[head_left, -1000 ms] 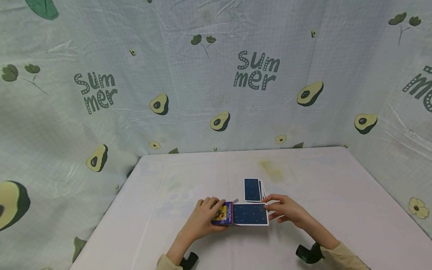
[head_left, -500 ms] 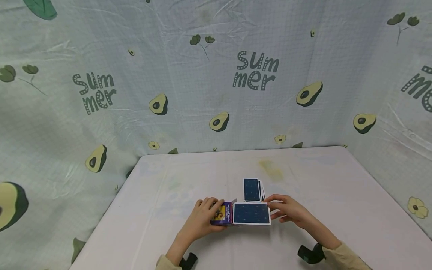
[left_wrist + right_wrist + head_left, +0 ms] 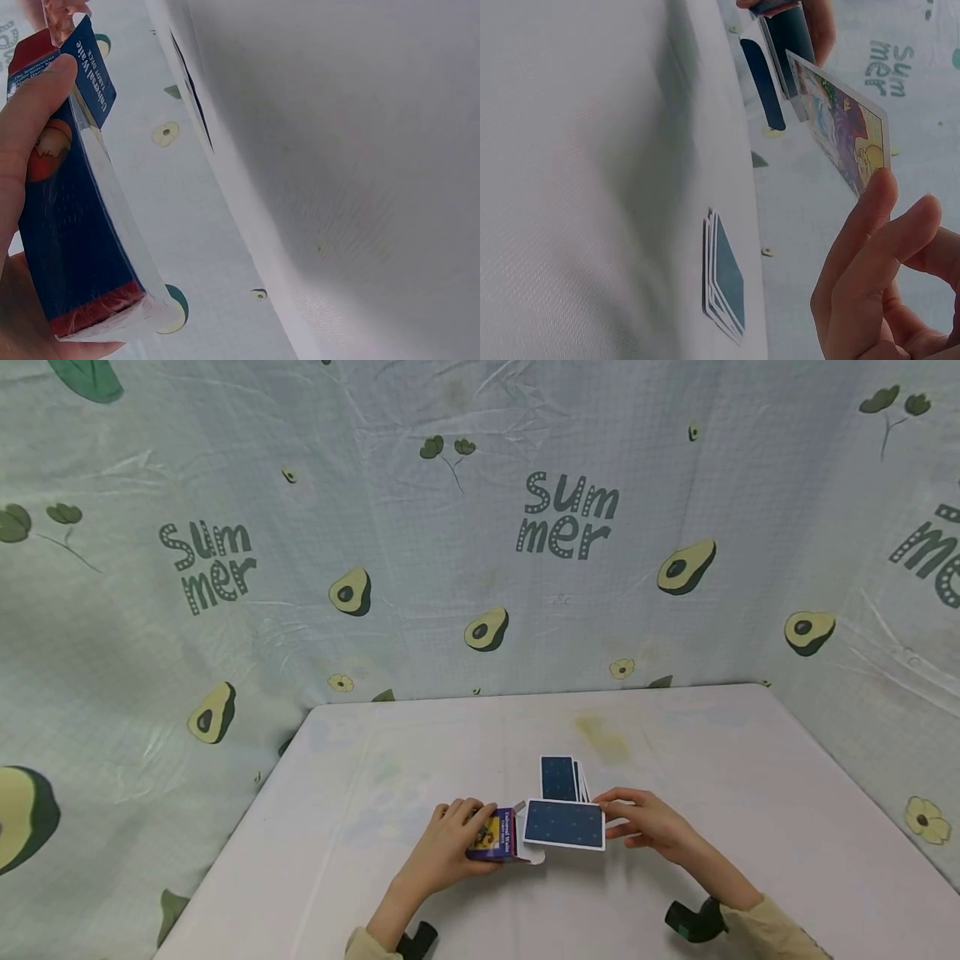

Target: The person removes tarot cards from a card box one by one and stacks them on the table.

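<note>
My left hand grips a purple and blue tarot card box, its thumb laid along one face in the left wrist view. "Universal Waite" is printed on the lifted flap. The box's open end points right, toward my right hand. That hand pinches the right edge of a tarot card, whose blue back faces up in the head view. From the right wrist, the card's colourful picture side shows. Its far end is close to the box's opening. Beyond it, a small loose stack of tarot cards lies back up.
A white-covered table lies under both hands, with a yellowish stain behind the stack. Hanging cloth printed with avocados and "summer" encloses the back and sides. Dark wrist cameras sit by both sleeves.
The tarot card in my right hand has come out of the box, moving right and slightly away, and now partly covers the stack's near end. My left hand and the box have barely moved.
</note>
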`<state>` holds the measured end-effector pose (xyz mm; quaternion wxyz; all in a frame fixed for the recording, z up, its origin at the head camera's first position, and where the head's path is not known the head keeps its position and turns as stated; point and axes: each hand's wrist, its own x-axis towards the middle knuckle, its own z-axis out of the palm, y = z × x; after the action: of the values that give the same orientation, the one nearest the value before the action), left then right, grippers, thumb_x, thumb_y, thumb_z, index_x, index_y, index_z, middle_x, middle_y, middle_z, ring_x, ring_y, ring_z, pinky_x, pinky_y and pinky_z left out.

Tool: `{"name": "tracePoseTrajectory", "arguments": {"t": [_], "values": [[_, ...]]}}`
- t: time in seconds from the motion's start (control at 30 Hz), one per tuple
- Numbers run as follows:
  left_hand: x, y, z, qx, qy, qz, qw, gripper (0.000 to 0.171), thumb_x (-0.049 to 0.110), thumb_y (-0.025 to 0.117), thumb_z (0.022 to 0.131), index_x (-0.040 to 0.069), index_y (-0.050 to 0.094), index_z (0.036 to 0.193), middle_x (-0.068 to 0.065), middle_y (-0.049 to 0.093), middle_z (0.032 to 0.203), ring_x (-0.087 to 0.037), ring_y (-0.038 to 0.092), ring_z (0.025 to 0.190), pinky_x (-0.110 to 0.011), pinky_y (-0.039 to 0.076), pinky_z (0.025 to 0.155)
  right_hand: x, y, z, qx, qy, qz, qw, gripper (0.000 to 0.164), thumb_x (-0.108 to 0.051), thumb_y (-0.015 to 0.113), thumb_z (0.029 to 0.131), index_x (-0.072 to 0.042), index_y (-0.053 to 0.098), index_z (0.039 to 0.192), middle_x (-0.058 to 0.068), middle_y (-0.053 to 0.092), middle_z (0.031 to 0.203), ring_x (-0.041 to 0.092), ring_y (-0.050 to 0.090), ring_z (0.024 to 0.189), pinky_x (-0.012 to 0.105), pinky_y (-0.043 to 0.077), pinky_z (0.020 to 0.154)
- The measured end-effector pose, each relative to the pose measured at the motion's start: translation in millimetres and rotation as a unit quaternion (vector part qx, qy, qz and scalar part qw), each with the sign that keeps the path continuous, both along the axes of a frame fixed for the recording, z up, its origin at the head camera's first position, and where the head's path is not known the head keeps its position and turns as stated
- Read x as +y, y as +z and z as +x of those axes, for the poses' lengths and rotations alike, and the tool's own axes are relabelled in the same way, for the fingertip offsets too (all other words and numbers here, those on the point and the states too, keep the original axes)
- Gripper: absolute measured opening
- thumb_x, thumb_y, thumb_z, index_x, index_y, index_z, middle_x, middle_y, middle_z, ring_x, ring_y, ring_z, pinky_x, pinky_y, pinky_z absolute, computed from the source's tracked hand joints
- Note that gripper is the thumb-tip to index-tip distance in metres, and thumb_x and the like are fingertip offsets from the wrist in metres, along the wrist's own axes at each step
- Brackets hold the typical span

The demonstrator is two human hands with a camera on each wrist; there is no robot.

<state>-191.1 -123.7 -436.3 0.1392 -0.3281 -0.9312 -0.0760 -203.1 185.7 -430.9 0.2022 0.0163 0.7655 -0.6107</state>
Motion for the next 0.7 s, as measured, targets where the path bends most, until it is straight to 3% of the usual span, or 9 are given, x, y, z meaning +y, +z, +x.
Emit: {"name": "tracePoseTrajectory", "arguments": {"t": [0.7], "values": [[-1.5,1.5,0.0,0.006,-0.012,0.009,0.9999,0.073,0.054,0.069,0.066,0.015,0.049,0.125,0.001,0.053,0.108,-0.013,0.049,0.098,-0.034,0.038,0.081,5.0,-1.3,-2.4,0.0,-0.004,-0.049,0.999,0.038,-0.028,0.057,0.086,0.0,0.053,0.112,-0.006,0.064,0.089,0.009,0.065,0.08,0.02,0.045,0.057]]}}
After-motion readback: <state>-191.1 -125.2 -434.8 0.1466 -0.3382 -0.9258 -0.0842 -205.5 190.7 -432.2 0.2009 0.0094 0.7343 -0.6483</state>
